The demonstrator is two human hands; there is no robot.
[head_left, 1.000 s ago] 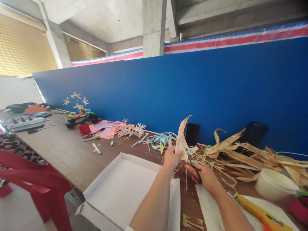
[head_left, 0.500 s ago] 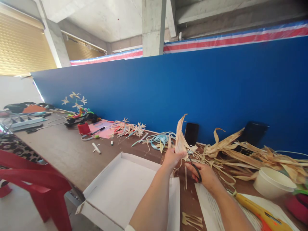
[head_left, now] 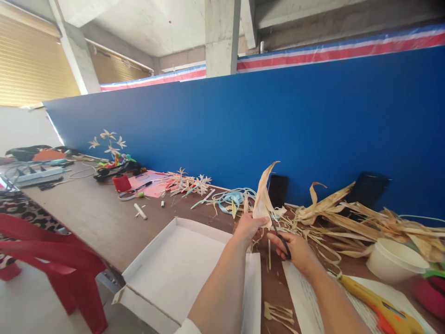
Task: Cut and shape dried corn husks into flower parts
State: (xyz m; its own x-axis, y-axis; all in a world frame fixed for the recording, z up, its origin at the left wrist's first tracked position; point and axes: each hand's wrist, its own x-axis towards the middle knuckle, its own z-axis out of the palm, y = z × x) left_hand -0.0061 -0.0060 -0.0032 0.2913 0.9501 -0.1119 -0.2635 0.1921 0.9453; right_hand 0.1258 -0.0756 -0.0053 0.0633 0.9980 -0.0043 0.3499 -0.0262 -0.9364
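Note:
A pale, dry corn husk (head_left: 263, 197) stands upright in my left hand (head_left: 249, 227), its base pinched between thumb and fingers and its tip bent to the right. My right hand (head_left: 294, 247) is closed round the black handles of a pair of scissors (head_left: 285, 246). The blades point up and left and meet the husk's right edge near its base; how far they are apart is too small to tell. Below my hands, cut husk strips (head_left: 278, 315) lie on the brown table (head_left: 167, 232).
An open white box (head_left: 170, 264) is left of my arms. Rightward lie a yellow glue gun (head_left: 378, 297) on printed paper, a cream tub (head_left: 396, 260) and a heap of dry husks (head_left: 378, 227). Behind are a phone (head_left: 278, 191), blue ribbon (head_left: 233, 200) and husk flowers (head_left: 200, 184). A red chair (head_left: 52, 264) stands left.
The husk's tip has leaned slightly to the right, and the scissor blades have shifted a little up along its edge. Both hands keep their hold.

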